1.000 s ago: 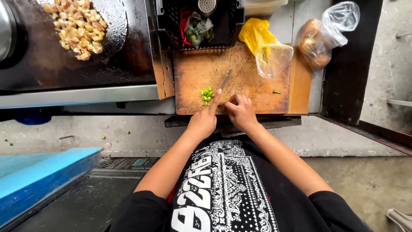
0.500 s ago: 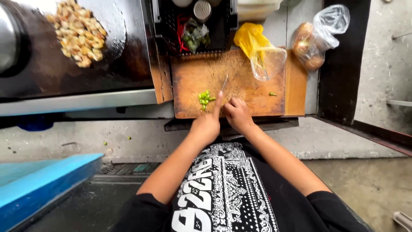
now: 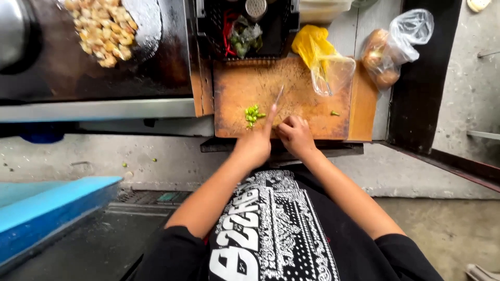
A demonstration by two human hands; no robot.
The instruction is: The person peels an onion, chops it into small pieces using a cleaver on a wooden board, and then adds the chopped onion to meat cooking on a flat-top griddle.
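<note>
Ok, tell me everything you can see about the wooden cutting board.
The wooden cutting board is a worn, orange-brown rectangle, scuffed paler in the middle. It lies flat beside a dark griddle, with a black basket at its far edge. On it sit a small pile of chopped green pieces, one stray green bit and a clear bag with a yellow one. The left hand and right hand rest at its near edge, a knife blade above it.
</note>
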